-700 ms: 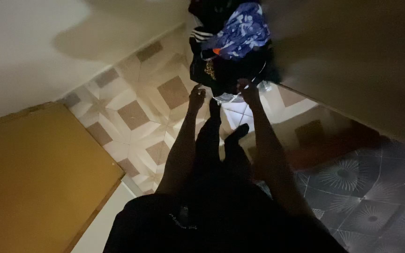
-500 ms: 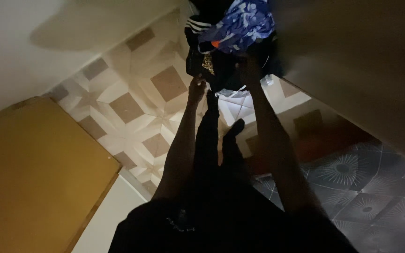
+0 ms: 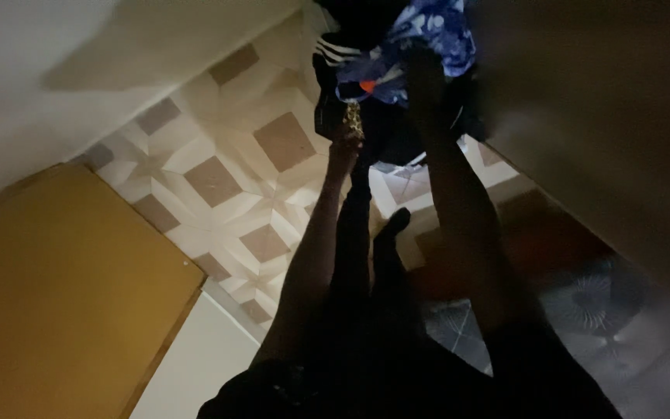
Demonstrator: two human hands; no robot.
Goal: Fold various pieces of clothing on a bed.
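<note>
The light is very dim. A heap of clothes lies at the top of the view: a blue patterned cloth (image 3: 445, 23), a dark garment with white stripes (image 3: 333, 51), and a dark garment with a gold print (image 3: 353, 118). My left hand (image 3: 345, 149) reaches up to the lower edge of the gold-printed garment and touches it. My right hand (image 3: 422, 71) is stretched further, into the heap beside the blue cloth. Both hands are too dark to show their fingers. My legs and one foot (image 3: 394, 223) stand below, between my arms.
The floor (image 3: 219, 180) has pale tiles with brown diamonds; darker patterned tiles (image 3: 606, 299) lie at the right. A yellow-brown panel (image 3: 63, 287) fills the lower left, below a pale wall (image 3: 25, 77). A dark flat surface (image 3: 606, 116) rises at the right.
Both arms have stretched further toward the heap. My left hand has risen from the floor tiles to the gold-printed garment, and my right hand has gone up into the clothes.
</note>
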